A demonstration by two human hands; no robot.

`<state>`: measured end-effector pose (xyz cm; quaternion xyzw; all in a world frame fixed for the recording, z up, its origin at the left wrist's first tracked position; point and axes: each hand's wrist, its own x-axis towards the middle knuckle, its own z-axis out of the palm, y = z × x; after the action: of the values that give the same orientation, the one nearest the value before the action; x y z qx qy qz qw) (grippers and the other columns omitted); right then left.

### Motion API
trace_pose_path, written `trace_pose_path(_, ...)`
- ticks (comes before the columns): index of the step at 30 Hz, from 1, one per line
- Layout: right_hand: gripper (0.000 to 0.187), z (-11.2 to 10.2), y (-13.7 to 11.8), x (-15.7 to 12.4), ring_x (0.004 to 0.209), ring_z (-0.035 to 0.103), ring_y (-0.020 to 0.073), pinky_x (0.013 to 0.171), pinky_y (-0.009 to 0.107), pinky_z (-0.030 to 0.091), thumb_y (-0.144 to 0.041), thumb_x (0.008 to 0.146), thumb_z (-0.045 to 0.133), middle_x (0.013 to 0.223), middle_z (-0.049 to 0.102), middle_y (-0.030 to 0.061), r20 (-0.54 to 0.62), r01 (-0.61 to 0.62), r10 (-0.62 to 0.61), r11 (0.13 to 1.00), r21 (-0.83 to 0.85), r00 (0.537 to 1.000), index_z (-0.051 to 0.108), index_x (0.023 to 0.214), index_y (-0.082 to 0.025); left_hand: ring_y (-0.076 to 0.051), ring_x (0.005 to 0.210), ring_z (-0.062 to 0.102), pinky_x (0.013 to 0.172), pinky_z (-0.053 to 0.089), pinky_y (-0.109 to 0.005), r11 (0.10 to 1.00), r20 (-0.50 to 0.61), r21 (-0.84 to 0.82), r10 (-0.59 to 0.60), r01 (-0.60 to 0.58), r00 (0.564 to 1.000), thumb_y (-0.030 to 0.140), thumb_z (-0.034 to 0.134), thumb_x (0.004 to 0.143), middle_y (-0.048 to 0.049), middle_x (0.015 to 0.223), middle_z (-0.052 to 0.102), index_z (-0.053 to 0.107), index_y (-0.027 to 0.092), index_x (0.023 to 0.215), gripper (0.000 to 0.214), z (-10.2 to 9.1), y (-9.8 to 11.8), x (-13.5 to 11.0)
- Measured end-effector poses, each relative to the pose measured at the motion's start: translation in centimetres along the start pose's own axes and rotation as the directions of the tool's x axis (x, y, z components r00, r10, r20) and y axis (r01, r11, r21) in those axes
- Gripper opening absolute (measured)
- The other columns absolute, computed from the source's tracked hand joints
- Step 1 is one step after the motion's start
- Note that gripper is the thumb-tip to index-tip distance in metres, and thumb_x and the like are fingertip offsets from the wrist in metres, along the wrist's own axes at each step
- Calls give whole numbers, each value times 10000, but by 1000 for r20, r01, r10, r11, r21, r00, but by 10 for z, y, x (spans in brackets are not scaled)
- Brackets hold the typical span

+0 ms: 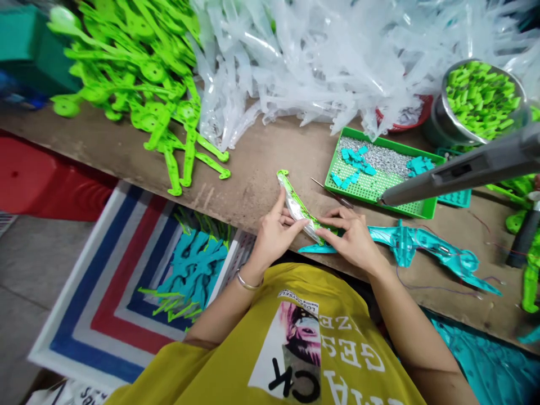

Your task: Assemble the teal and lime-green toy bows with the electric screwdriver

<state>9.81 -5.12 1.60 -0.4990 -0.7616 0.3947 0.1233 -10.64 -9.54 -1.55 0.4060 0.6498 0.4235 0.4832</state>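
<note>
Both hands meet at the near edge of a brown workbench [253, 163]. My left hand [274, 233] pinches a long green plastic part with a clear cover on it [297, 205], thumb and fingers closed on its middle. My right hand [352, 236] presses fingers onto the lower end of that same part, above a teal plastic piece [316, 248] lying on the bench edge. A teal toy body with thin wires [430, 250] lies just right of my right hand.
A heap of green parts [139, 73] fills the back left, clear plastic covers [320, 56] the back middle. A green tray [417, 209] holds screws and teal bits. A metal bowl of green pieces [481, 98], a grey powered screwdriver [468, 169] and a thin tool [333, 194] sit right. A striped bag of parts [126, 281] stands below left.
</note>
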Motion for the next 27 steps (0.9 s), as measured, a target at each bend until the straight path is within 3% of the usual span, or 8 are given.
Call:
trace_pose_path(4,271,2,3,0,1142,663,304,996,513,398,-461,934,701,1147,742,72,-13,-1,1,1000,9,1000,805,1126,-302,-105,591,628,596,509,-203,975,32,217,45,-51,998,371,743,881,44,732,667,317,172,1635,888,-6,7,-3)
trace_pose_path(7,264,3,6,1,1136,667,300,1007,517,415,-457,920,719,1151,738,70,-29,10,-9,1000,13,1000,808,1120,-309,-128,589,619,652,520,-244,906,36,413,92,-98,995,369,670,952,40,692,665,404,157,1595,728,-12,14,-1)
trace_pose_path(12,271,5,9,2,1085,677,278,978,484,472,-455,922,709,1103,740,74,-27,49,-47,998,46,999,813,1111,-292,-250,915,708,830,538,-339,668,-52,732,251,-134,967,437,641,979,-108,1068,724,482,205,1557,643,-20,25,15)
trace_pose_path(16,273,6,11,2,1075,679,275,984,492,474,-481,935,679,1099,739,74,-43,60,-58,998,32,997,816,1098,-309,-297,991,715,814,532,-354,566,-25,817,221,-107,975,490,585,997,-137,1149,714,528,231,1524,590,-21,30,26)
trace_pose_path(19,291,6,12,3,1060,682,269,963,469,483,-494,929,677,1088,738,73,-41,66,-64,997,45,997,818,1085,-293,-288,908,712,800,528,-369,619,17,761,278,-192,961,467,634,968,-106,1025,736,661,256,1373,457,-29,32,36)
trace_pose_path(21,298,5,11,3,1078,680,281,969,478,470,-497,924,680,1098,738,76,-28,52,-51,998,19,998,817,1086,-287,-283,832,692,799,523,-396,662,19,705,342,-256,939,440,677,941,-91,893,722,760,253,1156,296,-42,36,50)
trace_pose_path(23,308,4,8,3,1108,673,305,984,509,440,-504,924,676,1130,737,82,-10,24,-24,999,-37,1000,815,1097,-291,-279,837,669,853,511,-427,687,-50,675,408,-270,912,380,684,941,-81,846,695,765,231,1024,189,-66,45,76)
trace_pose_path(27,343,3,4,0,1150,657,334,979,543,401,-522,953,625,1172,735,94,5,3,-3,995,-98,1000,801,1139,-294,-250,1009,605,1019,418,-457,741,-323,633,518,-226,792,200,570,1006,-91,1049,663,645,171,1169,181,-133,73,163)
